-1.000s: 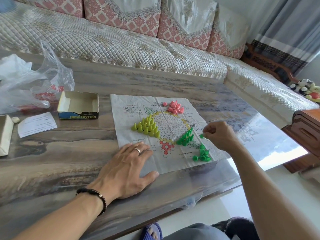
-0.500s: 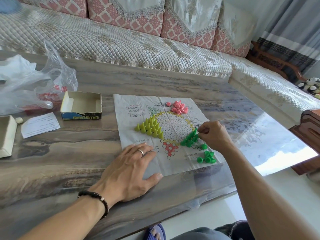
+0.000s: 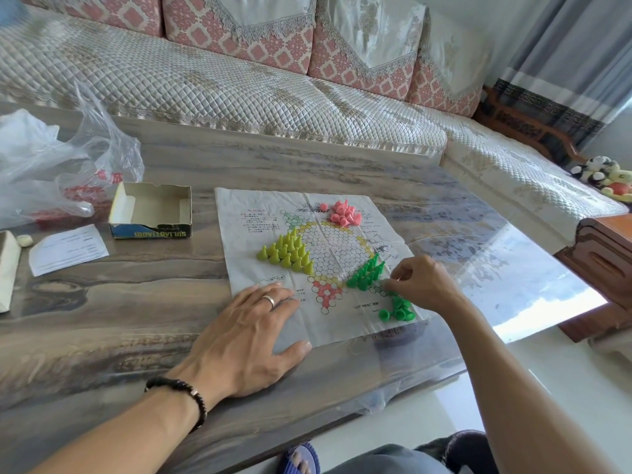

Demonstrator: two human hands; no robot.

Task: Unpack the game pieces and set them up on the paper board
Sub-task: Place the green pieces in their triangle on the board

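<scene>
Green pegs (image 3: 366,275): light, stiff cones at board (image 3: 342,323) four o'clock; likely tip easily, pinch near tip. Right hand (image 3: 422,285) fingers curled, contents hidden. Left hand (image 3: 246,336) flat, pressing the board's edge.

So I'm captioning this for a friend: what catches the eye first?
The bright cone pieces on the paper board: a neat yellow-green triangle at its left, a loose pink heap at the far edge, and green pieces by the right hand. The left hand lies flat on the board's near corner.
</scene>
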